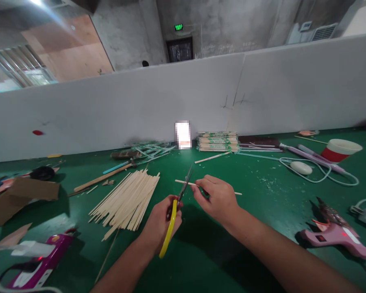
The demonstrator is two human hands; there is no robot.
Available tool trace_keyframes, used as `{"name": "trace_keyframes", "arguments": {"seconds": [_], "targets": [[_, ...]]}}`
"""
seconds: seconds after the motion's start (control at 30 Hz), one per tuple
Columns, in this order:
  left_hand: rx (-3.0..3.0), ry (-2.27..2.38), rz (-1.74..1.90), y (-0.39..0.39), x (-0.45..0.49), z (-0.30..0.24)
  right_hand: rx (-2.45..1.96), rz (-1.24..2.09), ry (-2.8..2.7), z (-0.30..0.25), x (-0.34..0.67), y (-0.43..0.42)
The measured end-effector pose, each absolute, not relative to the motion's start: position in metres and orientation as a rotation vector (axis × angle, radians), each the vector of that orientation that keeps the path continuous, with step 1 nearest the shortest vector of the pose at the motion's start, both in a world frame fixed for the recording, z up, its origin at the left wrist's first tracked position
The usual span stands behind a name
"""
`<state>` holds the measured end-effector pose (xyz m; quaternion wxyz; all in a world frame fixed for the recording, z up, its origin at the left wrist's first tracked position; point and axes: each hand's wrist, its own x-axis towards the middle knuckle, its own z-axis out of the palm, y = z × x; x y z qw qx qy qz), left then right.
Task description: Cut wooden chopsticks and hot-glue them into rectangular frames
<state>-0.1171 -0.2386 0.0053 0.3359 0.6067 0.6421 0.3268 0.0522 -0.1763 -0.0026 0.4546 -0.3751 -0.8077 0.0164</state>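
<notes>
My left hand (163, 217) is wrapped round a pair of scissors (171, 230) with a yellow handle, and their blades point up and away from me. In my right hand (215, 195) a thin wooden stick (183, 182) is pinched between thumb and fingers. The stick's left end crosses the scissor blades; whether they press on it I cannot tell. Its other end sticks out to the right of my hand, and the middle is hidden by my fingers. Left of my left hand lies a fanned pile of wooden sticks (129, 199) on the green table (183, 268).
Wrapped chopsticks (218, 142) are stacked against the white partition (125, 110). A pink glue gun (332, 236) and a paper cup (338, 150) are on the right. On the left are a purple tool (53, 254), a cardboard box (33, 189) and a wooden-handled hammer (102, 178).
</notes>
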Motion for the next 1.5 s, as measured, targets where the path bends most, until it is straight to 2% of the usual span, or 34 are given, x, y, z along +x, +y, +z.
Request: {"name": "trace_keyframes", "arguments": {"seconds": [0.27, 0.5, 0.77, 0.93, 1.5], "targets": [[1.641, 1.635, 0.906, -0.241, -0.122, -0.008, -0.88, 0.083, -1.955, 0.0, 0.052, -0.178], [1.309, 1.54, 1.084, -0.237, -0.118, -0.012, -0.797, 0.043, -1.886, 0.0, 0.05, -0.178], [1.219, 1.169, 1.077, -0.236, -0.122, -0.006, -0.664, -0.218, -1.971, 0.013, 0.051, -0.185], [1.257, 1.079, 1.138, -0.235, -0.127, -0.013, -0.622, -0.249, -1.985, 0.015, 0.048, -0.193], [1.182, 1.451, 1.116, -0.234, -0.109, -0.006, -0.8, -0.133, -2.017, 0.013, 0.052, -0.182]]}}
